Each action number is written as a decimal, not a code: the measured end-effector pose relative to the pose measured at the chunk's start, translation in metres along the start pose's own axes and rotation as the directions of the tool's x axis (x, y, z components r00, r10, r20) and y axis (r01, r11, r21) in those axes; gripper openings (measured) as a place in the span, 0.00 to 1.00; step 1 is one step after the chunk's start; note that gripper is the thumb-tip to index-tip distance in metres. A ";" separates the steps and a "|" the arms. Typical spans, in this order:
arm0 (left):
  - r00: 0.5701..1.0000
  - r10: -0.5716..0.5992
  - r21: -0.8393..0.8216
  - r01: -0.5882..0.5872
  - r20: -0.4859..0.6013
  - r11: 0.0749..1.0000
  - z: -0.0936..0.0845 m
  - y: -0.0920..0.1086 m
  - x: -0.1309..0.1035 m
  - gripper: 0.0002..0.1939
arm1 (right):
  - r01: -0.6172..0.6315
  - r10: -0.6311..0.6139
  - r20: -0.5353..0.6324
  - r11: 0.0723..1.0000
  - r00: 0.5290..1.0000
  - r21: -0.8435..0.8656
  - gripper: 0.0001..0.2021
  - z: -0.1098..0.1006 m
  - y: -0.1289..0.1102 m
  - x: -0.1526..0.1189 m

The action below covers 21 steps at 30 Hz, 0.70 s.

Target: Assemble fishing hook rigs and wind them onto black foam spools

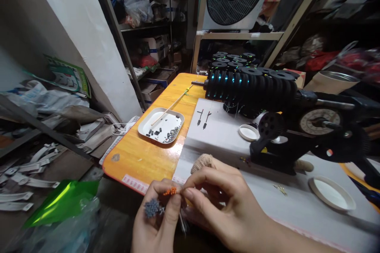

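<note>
Near the table's front edge, my left hand (pixel 162 219) is closed on a bundle of thin pieces with blue-grey tips (pixel 152 208). A small cluster of orange tips (pixel 170 191) shows between its thumb and fingers. Thin pale strands (pixel 183 223) hang down below the thumb. My right hand (pixel 227 201) touches the left at the orange tips, its thumb and index finger pinched together. Whatever lies in that pinch is too small to make out. A beige ribbed cover (pixel 203 162) wraps one finger of my right hand.
A white tray (pixel 143 126) with small black parts and a thin stick (pixel 169 108) is at the left. A black winding machine (pixel 249 87) with gears occupies the right. Round white lids (pixel 332 193) lie around it. A box fan (pixel 204 19) stands behind.
</note>
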<state>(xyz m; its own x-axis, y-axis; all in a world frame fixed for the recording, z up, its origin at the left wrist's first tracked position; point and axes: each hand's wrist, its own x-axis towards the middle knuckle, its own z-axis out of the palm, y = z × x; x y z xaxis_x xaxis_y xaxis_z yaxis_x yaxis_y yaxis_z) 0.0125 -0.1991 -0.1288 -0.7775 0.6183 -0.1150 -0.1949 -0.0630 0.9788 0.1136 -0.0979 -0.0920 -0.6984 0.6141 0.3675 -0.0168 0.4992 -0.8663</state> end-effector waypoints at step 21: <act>0.985 0.168 0.002 -0.168 -0.030 0.986 -0.011 0.005 0.005 0.17 | 0.073 -0.068 0.090 0.996 0.994 -0.053 0.09 -0.004 0.002 0.006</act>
<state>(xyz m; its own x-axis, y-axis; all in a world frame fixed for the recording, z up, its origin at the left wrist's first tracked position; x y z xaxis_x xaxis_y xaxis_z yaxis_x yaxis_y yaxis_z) 0.0007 -0.2051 -0.1265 -0.8166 0.5753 0.0457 -0.0604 -0.1638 0.9846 0.1127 -0.0905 -0.0904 -0.7572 0.5210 0.3939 -0.0304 0.5744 -0.8180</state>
